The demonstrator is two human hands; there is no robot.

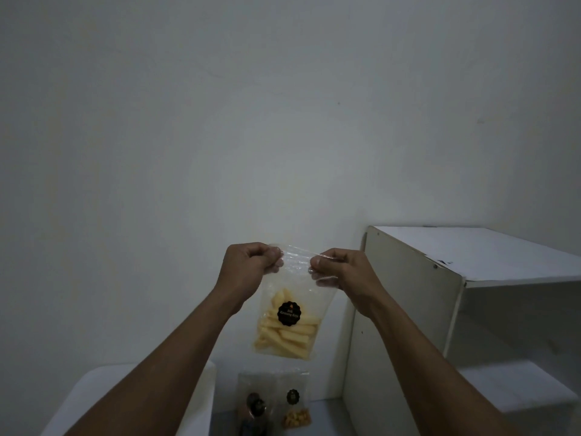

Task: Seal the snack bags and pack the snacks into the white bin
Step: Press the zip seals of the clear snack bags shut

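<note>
while the curled fingers (274,255) of the left hand (248,262) pinch one upper corner of the snack bag (287,328) and those of the right hand (338,270) pinch the other, the bag's mouth strip (297,253) is stretched level between them, so the sealing line runs side to side from one pinch to the other. both hands are clamped on the plastic and apart from each other, with a short span of strip bare between them. whether that strip is already pressed shut i cannot tell; the film is too clear and the light too dim. from the fingers the bag hangs straight down in the air, long axis vertical, with pale yellow sticks (283,338) slumped in its lower half behind a round black label (289,313). my judgement is that sealing calls for a pinch run along that level strip, and either hand is equally near it. further out and below, two more bags (294,413) lie on a surface. what looks to be the white bin (132,385) sits at lower left beneath the left forearm, and a white shelf unit (440,278) stands at right against the wall (283,121).
</note>
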